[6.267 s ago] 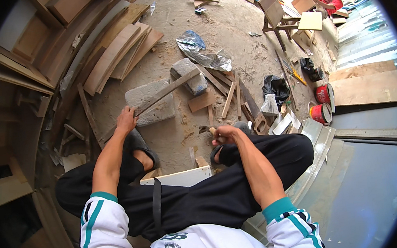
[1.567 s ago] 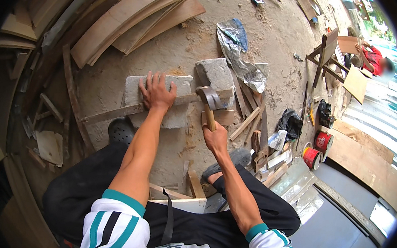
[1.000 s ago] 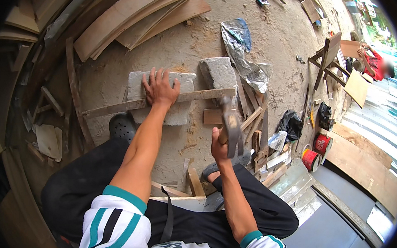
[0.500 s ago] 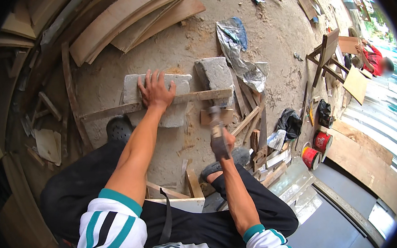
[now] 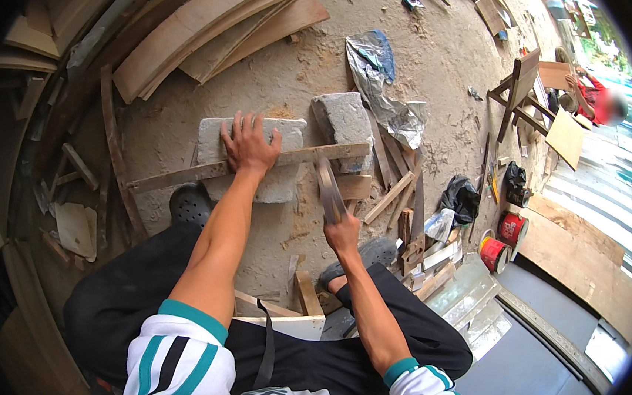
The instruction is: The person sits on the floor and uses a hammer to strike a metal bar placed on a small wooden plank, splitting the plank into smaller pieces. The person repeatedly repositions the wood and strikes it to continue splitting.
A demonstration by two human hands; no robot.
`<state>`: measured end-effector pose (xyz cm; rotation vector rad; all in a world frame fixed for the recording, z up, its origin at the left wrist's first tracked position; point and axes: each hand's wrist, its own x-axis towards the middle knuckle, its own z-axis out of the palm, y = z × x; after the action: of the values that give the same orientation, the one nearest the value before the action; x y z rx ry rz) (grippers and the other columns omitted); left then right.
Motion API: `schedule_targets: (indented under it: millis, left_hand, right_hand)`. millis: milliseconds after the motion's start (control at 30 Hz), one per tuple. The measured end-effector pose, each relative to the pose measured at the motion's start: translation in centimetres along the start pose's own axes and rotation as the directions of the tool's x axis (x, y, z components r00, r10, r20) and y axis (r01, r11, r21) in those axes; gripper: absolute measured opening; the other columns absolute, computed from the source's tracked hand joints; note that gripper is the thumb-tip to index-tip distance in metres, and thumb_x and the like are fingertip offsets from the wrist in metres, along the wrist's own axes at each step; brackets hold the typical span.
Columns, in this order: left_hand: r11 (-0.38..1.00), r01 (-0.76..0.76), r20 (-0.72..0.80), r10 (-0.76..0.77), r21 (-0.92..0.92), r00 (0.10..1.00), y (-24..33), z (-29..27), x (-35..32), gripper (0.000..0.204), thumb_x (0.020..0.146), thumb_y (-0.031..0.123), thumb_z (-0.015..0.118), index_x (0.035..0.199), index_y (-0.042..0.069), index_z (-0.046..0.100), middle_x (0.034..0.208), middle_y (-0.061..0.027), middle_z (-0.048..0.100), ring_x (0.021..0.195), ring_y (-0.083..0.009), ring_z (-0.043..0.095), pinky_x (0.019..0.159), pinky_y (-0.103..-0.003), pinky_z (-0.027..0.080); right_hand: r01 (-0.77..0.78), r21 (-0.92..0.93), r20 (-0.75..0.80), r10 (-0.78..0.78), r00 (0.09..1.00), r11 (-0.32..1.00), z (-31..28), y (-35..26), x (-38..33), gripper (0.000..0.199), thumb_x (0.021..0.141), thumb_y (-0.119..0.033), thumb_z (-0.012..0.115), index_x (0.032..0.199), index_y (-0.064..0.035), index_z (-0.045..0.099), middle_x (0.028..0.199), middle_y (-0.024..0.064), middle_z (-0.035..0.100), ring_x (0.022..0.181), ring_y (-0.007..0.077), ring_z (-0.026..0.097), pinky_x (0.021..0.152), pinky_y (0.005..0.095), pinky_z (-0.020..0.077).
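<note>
A long, narrow strip of wood (image 5: 181, 176) lies across two rough grey concrete blocks. My left hand (image 5: 251, 145) rests with fingers spread on the left block (image 5: 211, 139), its palm over the strip. My right hand (image 5: 342, 232) is wrapped around the handle of a hammer (image 5: 329, 190), which is blurred by motion. The hammer's head end meets the strip's near edge, just left of the right block (image 5: 344, 117). A short piece of wood (image 5: 354, 187) sits at the near side of that block.
Curved wooden boards (image 5: 203, 32) are stacked at the far left. A crumpled silver sheet (image 5: 386, 92) lies beyond the right block. Wood scraps, a black plastic bag (image 5: 461, 195) and red cans (image 5: 494, 252) are to the right. Another person (image 5: 596, 101) in red is at the far right.
My right hand has swung the hammer left and its head has come to the strip, having been nearer to me. My left hand and the strip have stayed in place.
</note>
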<state>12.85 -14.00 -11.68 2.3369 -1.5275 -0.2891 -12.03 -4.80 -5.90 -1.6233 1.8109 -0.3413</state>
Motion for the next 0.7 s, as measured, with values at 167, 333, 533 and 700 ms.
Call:
schedule_targets:
  millis: [167,333,533,700]
  left_hand:
    - [0.999,0.015,0.009,-0.014,-0.03,1.0,-0.1,-0.1,-0.1,0.051,0.085,0.039,0.059,0.125,0.007,0.063,0.136,-0.0126,0.055,0.138,-0.0321,0.037,0.118,-0.057,0.01]
    - [0.999,-0.011,-0.029,0.009,-0.051,1.0,0.3,0.0,0.0,0.052,0.085,0.039,0.059,0.125,0.006,0.062,0.134,-0.0138,0.055,0.138,-0.0336,0.037,0.117,-0.059,0.01]
    - [0.997,-0.017,-0.063,0.012,-0.069,0.998,-0.3,0.4,-0.1,0.051,0.084,0.038,0.06,0.123,0.006,0.063,0.133,-0.0139,0.056,0.137,-0.0345,0.037,0.117,-0.059,0.011]
    - [0.997,-0.01,-0.068,0.005,-0.07,0.998,-0.4,0.1,0.0,0.05,0.083,0.038,0.06,0.122,0.006,0.063,0.133,-0.0136,0.056,0.137,-0.0342,0.037,0.117,-0.059,0.01]
  right_hand:
    - [-0.181,0.137,-0.139,0.199,0.97,0.974,-0.5,-3.5,0.4,0.027,0.089,-0.023,0.066,0.084,0.0028,0.061,0.069,0.0189,0.06,0.065,0.0271,0.06,0.065,0.0403,0.0472]
    - [0.118,0.253,-0.315,-0.034,0.948,0.96,1.4,0.5,-1.4,0.025,0.089,-0.022,0.066,0.083,0.002,0.063,0.068,0.0124,0.06,0.063,0.0193,0.056,0.062,0.0375,0.0463]
    - [-0.221,0.103,0.003,0.221,0.975,0.97,-0.7,-4.2,0.9,0.027,0.086,-0.025,0.067,0.083,0.0023,0.063,0.066,0.0212,0.058,0.064,0.0312,0.061,0.065,0.0416,0.048]
    - [0.062,0.327,-0.225,0.014,0.974,0.943,-0.3,-4.4,0.6,0.029,0.092,-0.016,0.066,0.07,0.0003,0.055,0.057,0.0024,0.044,0.058,0.014,0.045,0.056,0.0356,0.0399]
